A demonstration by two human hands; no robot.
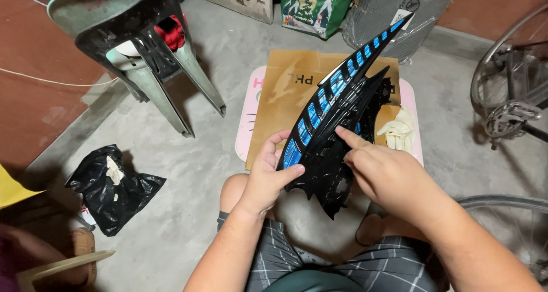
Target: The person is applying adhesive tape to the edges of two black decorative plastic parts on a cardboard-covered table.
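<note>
A long, pointed black plastic panel (pixel 334 121) with blue striped inserts is held upright in front of me, its tip reaching up and to the right. My left hand (pixel 268 175) grips its lower left edge, thumb across the front. My right hand (pixel 385 175) rests against the panel's right side with the index finger stretched out and pressing on the black surface. Behind the panel lies a sheet of brown cardboard (pixel 285 92) on a pink board (pixel 246 118).
A pale glove (pixel 398 130) lies on the cardboard at the right. An overturned plastic stool (pixel 142 52) stands at upper left, a black plastic bag (pixel 111 186) at left, bicycle parts (pixel 511 106) at right, a green bag (pixel 315 6) and a fan grille (pixel 388 9) at the back.
</note>
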